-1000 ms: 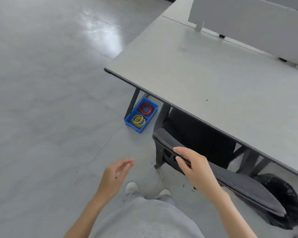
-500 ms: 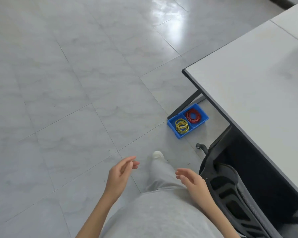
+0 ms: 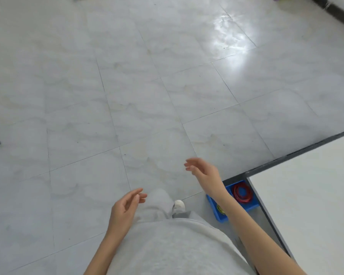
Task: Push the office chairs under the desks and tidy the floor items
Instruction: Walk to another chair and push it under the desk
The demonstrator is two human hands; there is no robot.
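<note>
Both hands, the left hand (image 3: 125, 210) and right hand (image 3: 204, 171), are hanging loosely spread and gripping nothing above the tiled floor (image 3: 147, 96), while the blue tray (image 3: 219, 215) of coloured rings is sitting beside the bench (image 3: 310, 195) corner.

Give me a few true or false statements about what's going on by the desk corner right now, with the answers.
1. Both hands hold nothing. True: the left hand and right hand are empty, fingers relaxed.
2. The blue bin sits on the desk. False: it is on the floor by the desk corner.
3. Red rings lie in the bin. True.
4. The right hand grips a chair. False: no chair is in view.
</note>
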